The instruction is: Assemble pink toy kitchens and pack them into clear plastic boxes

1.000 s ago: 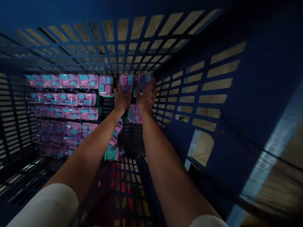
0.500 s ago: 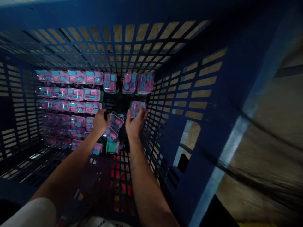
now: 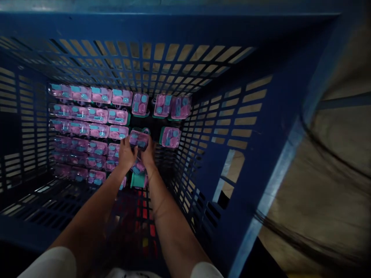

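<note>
Both my arms reach down into a deep blue slatted crate (image 3: 261, 127). My left hand (image 3: 126, 153) and my right hand (image 3: 148, 152) are closed together on one small clear pink case with teal parts inside (image 3: 138, 139), near the middle of the crate floor. Neat rows of the same pink cases (image 3: 89, 116) fill the left part of the floor. Another case (image 3: 171, 137) lies alone just right of my hands, and three stand along the far wall (image 3: 162, 105). A few loose cases, one with a teal side (image 3: 138, 180), lie below my hands.
The crate walls rise high on all sides, with open slots showing a pale floor outside. Red and yellow shapes show through the crate bottom (image 3: 145, 224) near me. Outside the crate at right is blurred wooden floor (image 3: 333, 185).
Both hands left the two cases at the far wall and drew back toward me. The right hand touched the lone case at right, then both hands closed on one case in the middle.
</note>
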`<state>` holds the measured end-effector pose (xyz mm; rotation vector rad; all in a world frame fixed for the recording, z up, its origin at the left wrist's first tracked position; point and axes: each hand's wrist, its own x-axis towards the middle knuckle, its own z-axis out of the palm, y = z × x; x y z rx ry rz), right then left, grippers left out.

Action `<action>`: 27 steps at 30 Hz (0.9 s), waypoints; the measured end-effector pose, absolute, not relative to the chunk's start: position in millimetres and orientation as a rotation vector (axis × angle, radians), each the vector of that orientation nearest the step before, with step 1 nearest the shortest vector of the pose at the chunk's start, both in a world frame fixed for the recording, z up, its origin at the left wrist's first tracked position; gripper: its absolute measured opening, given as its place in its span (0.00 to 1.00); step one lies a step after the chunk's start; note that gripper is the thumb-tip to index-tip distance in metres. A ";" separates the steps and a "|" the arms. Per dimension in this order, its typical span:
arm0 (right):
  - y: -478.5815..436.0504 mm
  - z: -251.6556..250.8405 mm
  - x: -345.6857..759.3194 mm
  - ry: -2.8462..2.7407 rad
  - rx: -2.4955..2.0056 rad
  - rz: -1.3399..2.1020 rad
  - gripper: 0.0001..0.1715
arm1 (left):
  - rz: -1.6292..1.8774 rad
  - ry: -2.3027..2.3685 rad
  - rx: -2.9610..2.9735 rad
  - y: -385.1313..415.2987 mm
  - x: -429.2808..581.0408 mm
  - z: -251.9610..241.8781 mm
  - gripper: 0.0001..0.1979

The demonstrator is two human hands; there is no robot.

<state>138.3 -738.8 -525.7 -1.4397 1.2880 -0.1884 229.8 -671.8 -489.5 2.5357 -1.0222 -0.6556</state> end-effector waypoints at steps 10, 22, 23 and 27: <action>-788.2 -540.9 132.2 1.398 -1.552 -0.245 0.36 | -0.552 -0.986 2.492 -761.6 284.3 -506.9 0.27; -844.6 -547.9 167.1 1.440 -1.853 -0.254 0.40 | -0.707 -0.926 2.342 -829.6 325.7 -563.3 0.23; -844.2 -546.6 163.9 1.435 -1.867 -0.265 0.39 | -0.704 -0.912 2.372 -826.8 324.2 -561.4 0.23; -863.5 -542.9 144.1 1.437 -2.036 -0.298 0.36 | -0.608 -1.015 2.373 -815.4 316.7 -547.2 0.28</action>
